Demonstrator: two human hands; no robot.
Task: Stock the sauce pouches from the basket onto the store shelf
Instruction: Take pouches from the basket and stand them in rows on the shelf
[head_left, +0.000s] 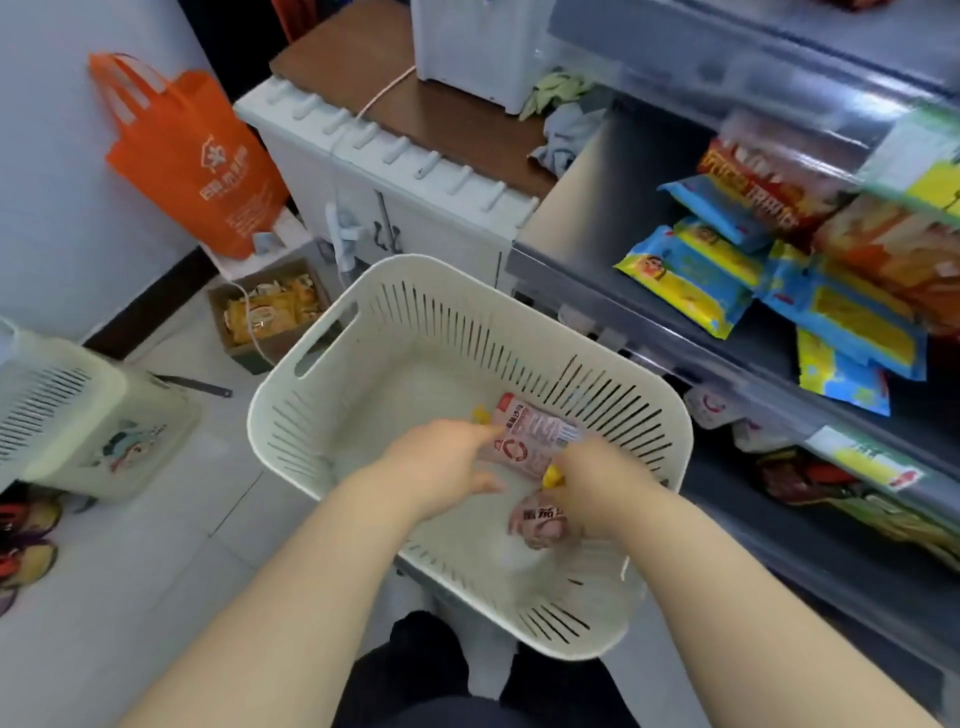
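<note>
Head view looks down into a cream slotted basket (426, 322), and both bare arms reach into it from the near side. Two pink sauce pouches are in the basket, none on the shelf. One pouch (524, 441) lies flat on the basket floor, toward the right wall, with a yellow cap (480, 415) showing at its left end. A second pouch (543, 525) sits nearer the basket's front wall, bulging and partly under the right hand (602, 483), with another bit of yellow (553, 475) just above it.

The left hand (441, 462) is relaxed. Its fingers stretch out and touch the left edge of the flat pouch, with the thumb spread apart below them. The right hand rests over the gap between the two pouches. Its fingers are blurred and mostly hidden, so I cannot tell whether they grasp anything or only touch.

Right of the basket stands the shelf (597, 218), with blue and yellow packets (680, 280) lying on its upper level. Lower levels of the shelf are blurred.

Beyond the basket is a white cabinet (405, 208) with a brown top. Beyond and left of the basket are a box (270, 312) of yellow packets and, against the wall, an orange bag (192, 156). Left of the basket sits a spare basket (78, 415) of the same kind — upside down, it seems — and shoes (26, 525) lie further left.
</note>
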